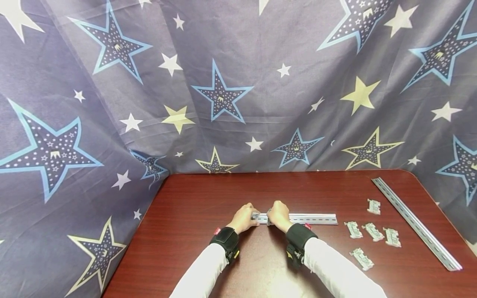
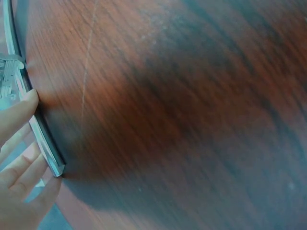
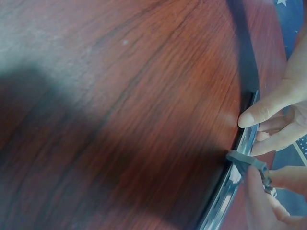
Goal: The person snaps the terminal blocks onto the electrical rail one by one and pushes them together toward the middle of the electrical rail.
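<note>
A slotted metal DIN rail (image 1: 313, 218) lies crosswise on the table in front of me. My left hand (image 1: 244, 218) grips its left end, thumb on the near edge and fingers on the far side, as the left wrist view shows with the rail (image 2: 45, 143). Just right of it, my right hand (image 1: 279, 215) pinches a small grey terminal block (image 3: 249, 162) between thumb and fingers. In the right wrist view this block sits across the rail (image 3: 223, 201), close beside the left hand (image 3: 280, 108). Whether it is clipped on, I cannot tell.
Several loose pale terminal blocks, among them one terminal block (image 1: 374, 206) farther back, lie to the right on the reddish wooden table (image 1: 201, 194). A longer metal rail (image 1: 417, 223) slants along the right side. A star-patterned cloth (image 1: 238, 136) hangs behind the table.
</note>
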A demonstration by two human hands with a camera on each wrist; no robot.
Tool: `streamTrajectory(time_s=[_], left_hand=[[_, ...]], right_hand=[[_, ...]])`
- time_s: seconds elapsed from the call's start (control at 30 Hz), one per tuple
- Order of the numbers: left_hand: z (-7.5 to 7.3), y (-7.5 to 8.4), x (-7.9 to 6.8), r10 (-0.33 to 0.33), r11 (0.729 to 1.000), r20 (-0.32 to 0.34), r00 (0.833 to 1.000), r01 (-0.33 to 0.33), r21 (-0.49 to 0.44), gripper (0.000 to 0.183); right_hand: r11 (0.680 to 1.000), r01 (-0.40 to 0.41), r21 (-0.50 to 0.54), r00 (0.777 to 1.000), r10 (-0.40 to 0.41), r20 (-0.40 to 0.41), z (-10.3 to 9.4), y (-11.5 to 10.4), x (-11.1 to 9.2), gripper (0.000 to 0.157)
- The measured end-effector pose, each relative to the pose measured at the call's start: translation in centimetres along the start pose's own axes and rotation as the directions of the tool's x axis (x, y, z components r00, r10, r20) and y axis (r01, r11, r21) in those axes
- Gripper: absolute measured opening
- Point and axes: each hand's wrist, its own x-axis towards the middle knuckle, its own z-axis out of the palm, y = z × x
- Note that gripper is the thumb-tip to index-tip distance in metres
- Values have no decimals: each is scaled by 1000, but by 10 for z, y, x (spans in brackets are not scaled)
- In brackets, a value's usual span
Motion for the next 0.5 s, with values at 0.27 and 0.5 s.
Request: streamTrajectory(time_s=[0.27,0.5], left_hand=[[1,0,-1,11,1000,-11,1000,-11,7,31],[0,0,-1,6,1000,-10,1000,-6,-4,30]], right_hand=[[999,38,2,999,-38,-28,1,-4,-1,14],[1000,20,-16,999,-20,-41,2,-13,-1,7]])
